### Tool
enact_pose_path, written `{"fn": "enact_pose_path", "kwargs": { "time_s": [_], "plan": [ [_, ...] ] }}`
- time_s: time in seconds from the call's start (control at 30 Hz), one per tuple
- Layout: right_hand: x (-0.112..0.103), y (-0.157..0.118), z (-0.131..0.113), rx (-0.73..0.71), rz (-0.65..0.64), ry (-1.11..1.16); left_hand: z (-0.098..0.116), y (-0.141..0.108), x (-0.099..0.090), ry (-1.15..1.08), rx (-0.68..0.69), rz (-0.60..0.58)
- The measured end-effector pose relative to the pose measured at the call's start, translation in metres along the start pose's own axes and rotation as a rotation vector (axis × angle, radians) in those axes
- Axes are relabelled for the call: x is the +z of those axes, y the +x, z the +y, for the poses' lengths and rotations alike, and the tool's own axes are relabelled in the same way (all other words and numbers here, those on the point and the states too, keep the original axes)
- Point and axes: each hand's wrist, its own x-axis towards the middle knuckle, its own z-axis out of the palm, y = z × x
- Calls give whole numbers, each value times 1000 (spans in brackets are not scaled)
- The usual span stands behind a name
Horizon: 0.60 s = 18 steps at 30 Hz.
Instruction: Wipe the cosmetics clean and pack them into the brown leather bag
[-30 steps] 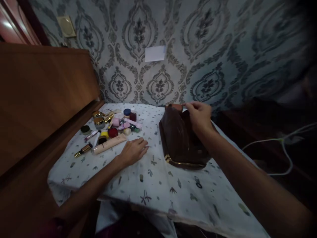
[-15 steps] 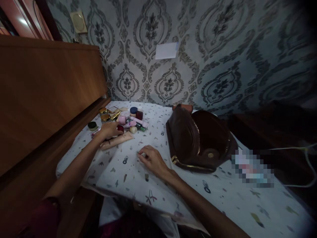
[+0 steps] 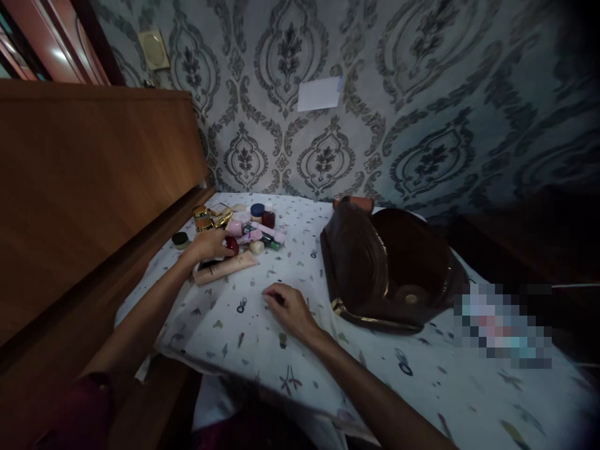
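Note:
Among a cluster of cosmetics, my left hand (image 3: 210, 245) has its fingers closed on a small round red container (image 3: 231, 246). Just in front of that hand lies a peach-coloured squeeze tube (image 3: 225, 268). Close by are a pink-capped bottle (image 3: 235, 227), a small cream-coloured round item (image 3: 257, 247), a green-ended tube (image 3: 272, 244) and a dark-lidded jar (image 3: 180, 240). My right hand (image 3: 289, 307) rests on the patterned cloth with curled fingers, and nothing shows in it. To its right sits a dark brown leather bag (image 3: 354, 269), unzipped and gaping.
Gold-lidded jars (image 3: 202, 219) and a blue-lidded jar (image 3: 257, 211) stand at the back of the cluster. A wooden cabinet (image 3: 103, 169) borders the left side. Patterned wallpaper (image 3: 323, 156) rises behind the cloth-covered surface (image 3: 262, 350). A blurred-out item (image 3: 506, 328) lies right of the bag.
The whole view has shifted slightly. My left hand's fingers have closed further over the red container, which shows more of its side. My right hand's fingers have curled in more.

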Motion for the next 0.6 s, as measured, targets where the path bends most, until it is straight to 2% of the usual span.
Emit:
{"fn": "enact_pose_path", "kwargs": {
  "time_s": [0.13,0.23,0.3,0.43,0.5,0.6],
  "plan": [
    [0,-1,1,-17,-5,-24,2,10,0,-23,19,-32],
    [0,-2,3,-19,-6,-20,-7,23,-7,-67,-1,14],
    [0,-2,4,-14,-1,-8,-18,31,-17,-78,-82,90],
    [-1,0,5,-4,-6,29,-48,39,-36,-54,-343,224],
    [-2,0,5,-15,-9,35,-60,39,-41,-44,-424,215],
    [-2,1,6,-26,-3,35,-71,40,-39,-36,-438,115]
  ]
}}
